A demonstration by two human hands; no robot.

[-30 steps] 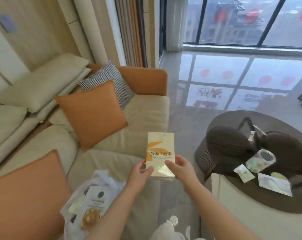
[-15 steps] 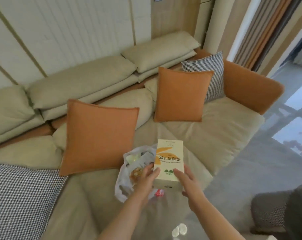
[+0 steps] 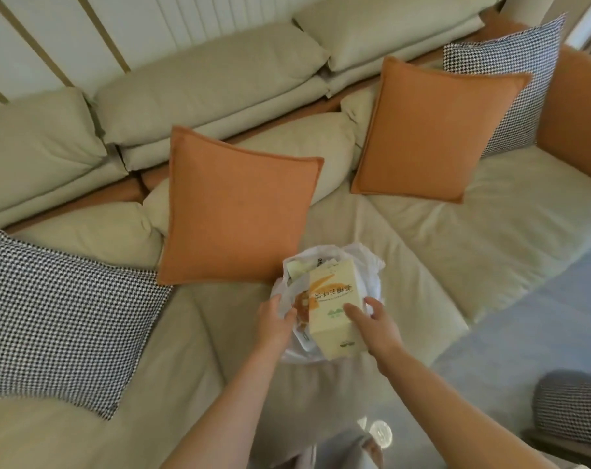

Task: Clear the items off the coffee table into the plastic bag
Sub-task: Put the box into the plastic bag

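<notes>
L hand (image 3: pixel 275 321): bare, no ring/watch seen | R hand (image 3: pixel 377 324): bare, no ring/watch seen | forearms: bare to frame edge, no sleeves in view | legs: grey-beige trousers, low centre, partly blurred

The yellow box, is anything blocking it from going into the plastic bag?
Nothing visible does. The yellow box is already partway into the plastic bag, right hand on it. The left hand holds the bag's near rim. Packets already inside lie beside and under the box.

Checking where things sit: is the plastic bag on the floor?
No, the plastic bag sits on the sofa seat, by an orange cushion.
</notes>
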